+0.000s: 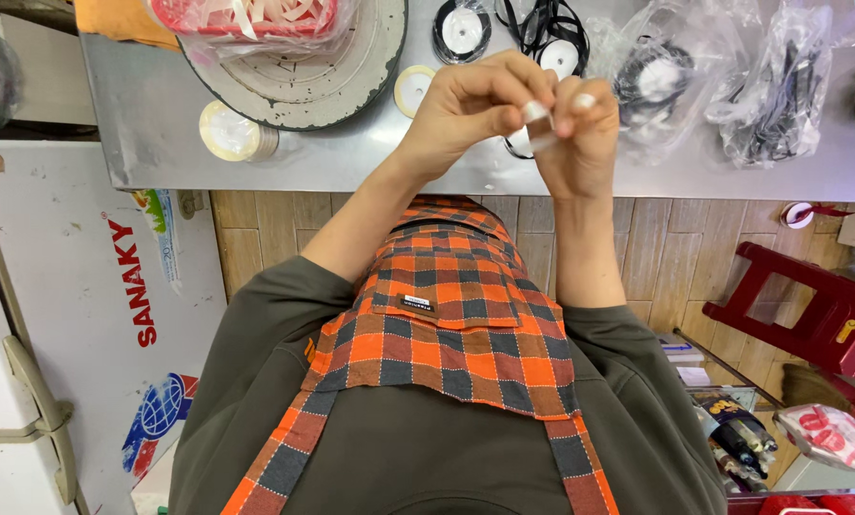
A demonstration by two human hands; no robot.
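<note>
From the head view, our left hand (466,107) and right hand (580,133) pinch a small white ribbon piece (539,122) above the table (351,162) (both closed tight on it). We judge folding underway; next needs steady fingertips.
</note>
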